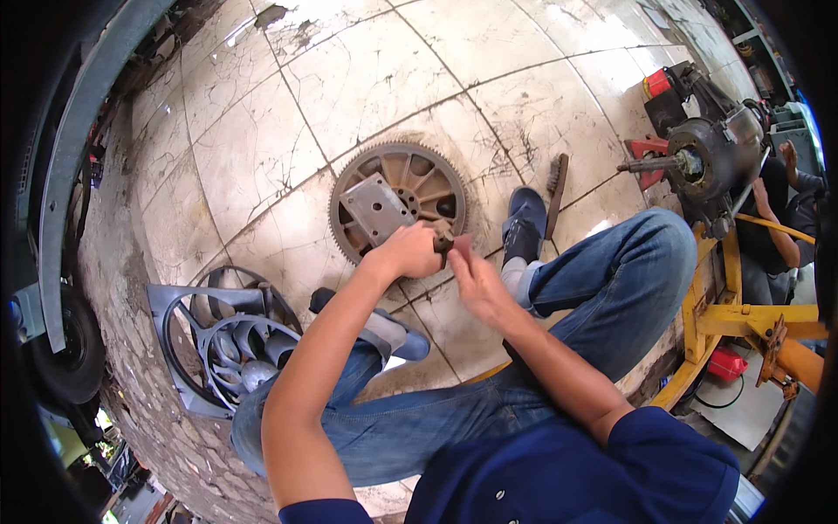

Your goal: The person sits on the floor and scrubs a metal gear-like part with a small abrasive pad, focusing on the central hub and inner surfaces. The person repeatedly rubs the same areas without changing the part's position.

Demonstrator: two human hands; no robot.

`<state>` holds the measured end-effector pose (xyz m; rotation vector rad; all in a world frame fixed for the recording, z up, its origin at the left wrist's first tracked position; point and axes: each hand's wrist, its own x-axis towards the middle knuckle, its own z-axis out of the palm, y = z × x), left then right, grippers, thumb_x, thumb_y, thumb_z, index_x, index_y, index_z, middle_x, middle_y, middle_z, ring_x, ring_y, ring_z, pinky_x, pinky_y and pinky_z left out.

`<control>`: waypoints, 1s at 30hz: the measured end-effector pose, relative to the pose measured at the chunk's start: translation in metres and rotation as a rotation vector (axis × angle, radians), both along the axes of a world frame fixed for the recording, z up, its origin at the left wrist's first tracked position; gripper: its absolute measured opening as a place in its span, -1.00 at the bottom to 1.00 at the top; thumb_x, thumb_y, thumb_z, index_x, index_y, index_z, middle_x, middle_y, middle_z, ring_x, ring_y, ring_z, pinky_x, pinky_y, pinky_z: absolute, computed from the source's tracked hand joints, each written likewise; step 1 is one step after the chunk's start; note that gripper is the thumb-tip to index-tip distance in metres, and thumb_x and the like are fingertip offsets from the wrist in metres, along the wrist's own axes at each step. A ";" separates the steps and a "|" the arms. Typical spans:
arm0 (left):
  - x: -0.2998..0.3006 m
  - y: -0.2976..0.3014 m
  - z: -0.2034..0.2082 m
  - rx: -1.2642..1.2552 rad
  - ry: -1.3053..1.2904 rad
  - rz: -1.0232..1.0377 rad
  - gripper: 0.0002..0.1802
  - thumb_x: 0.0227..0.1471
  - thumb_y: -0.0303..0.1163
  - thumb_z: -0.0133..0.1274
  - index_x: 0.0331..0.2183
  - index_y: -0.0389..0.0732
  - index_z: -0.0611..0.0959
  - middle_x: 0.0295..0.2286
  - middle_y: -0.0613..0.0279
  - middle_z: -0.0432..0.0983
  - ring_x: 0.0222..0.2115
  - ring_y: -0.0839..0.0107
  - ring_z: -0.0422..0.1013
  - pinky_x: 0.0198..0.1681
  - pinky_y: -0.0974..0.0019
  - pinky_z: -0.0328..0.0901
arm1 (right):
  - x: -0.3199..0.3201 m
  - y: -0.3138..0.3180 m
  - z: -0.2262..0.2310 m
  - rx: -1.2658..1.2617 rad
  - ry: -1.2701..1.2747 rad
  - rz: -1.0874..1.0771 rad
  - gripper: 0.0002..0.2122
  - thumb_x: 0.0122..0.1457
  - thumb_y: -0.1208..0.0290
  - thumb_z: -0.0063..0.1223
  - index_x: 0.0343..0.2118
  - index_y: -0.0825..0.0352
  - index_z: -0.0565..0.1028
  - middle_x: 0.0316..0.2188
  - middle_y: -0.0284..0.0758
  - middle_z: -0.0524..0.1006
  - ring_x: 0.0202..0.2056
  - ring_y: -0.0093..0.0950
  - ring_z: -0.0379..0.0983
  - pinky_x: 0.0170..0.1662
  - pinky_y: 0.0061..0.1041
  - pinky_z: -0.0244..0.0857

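Observation:
A toothed flywheel (449, 179) lies flat on the tiled floor in front of me. On its left half rests a rectangular grey metal plate (365, 199) with holes. Over the flywheel's near edge, my left hand (408, 251) is closed around a small dark metal part (443, 237), whose exact kind I cannot make out. My right hand (482, 286) is close beside it, pinching a reddish-brown piece of sandpaper (463, 245) against or very near that part. A wooden-backed wire brush (556, 194) lies beyond my right foot.
At left sit a grey fan shroud (179, 349) and rough stone paving. At right, a greasy mechanical assembly (711, 162) stands by a yellow steel frame (724, 319). Another person's arm (772, 218) reaches in behind it. My sandalled feet flank the flywheel's near side.

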<state>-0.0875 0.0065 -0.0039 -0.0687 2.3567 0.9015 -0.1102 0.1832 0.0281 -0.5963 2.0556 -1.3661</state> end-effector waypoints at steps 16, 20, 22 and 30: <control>-0.007 0.003 -0.017 -0.172 0.141 -0.183 -0.70 -0.04 -0.24 0.03 -0.26 -0.18 0.59 -0.15 0.08 0.51 -0.05 0.12 0.39 -0.02 0.07 0.33 | -0.030 -0.016 0.042 0.107 0.069 0.158 -0.67 0.27 0.41 -0.16 0.03 0.47 0.34 0.00 0.02 0.41 0.05 -0.09 0.33 0.10 -0.27 0.21; -0.008 0.010 -0.017 0.045 0.472 -0.135 -0.73 -0.06 -0.27 0.04 -0.30 -0.20 0.60 -0.20 0.10 0.53 -0.10 0.12 0.42 -0.08 0.13 0.35 | -0.030 -0.011 0.037 -0.097 0.340 0.222 -0.67 0.28 0.38 -0.17 0.02 0.48 0.34 -0.04 0.03 0.44 0.00 -0.05 0.36 0.04 -0.27 0.26; 0.000 0.010 -0.029 -0.031 0.390 -0.055 -0.73 -0.09 -0.28 0.04 -0.30 -0.18 0.59 -0.25 0.07 0.54 -0.13 0.07 0.43 -0.15 0.08 0.40 | -0.035 -0.016 0.028 0.109 -0.020 0.118 -0.68 0.29 0.38 -0.18 0.01 0.47 0.36 -0.05 0.02 0.44 0.00 -0.06 0.36 0.05 -0.27 0.24; -0.010 0.005 -0.012 -0.044 0.318 -0.061 -0.67 -0.09 -0.27 0.02 -0.22 -0.18 0.56 -0.20 0.03 0.54 -0.16 0.07 0.46 -0.17 0.04 0.39 | -0.028 -0.019 0.020 -0.091 -0.001 0.019 -0.69 0.30 0.43 -0.20 0.03 0.45 0.35 -0.04 -0.02 0.45 0.03 -0.10 0.35 0.10 -0.30 0.21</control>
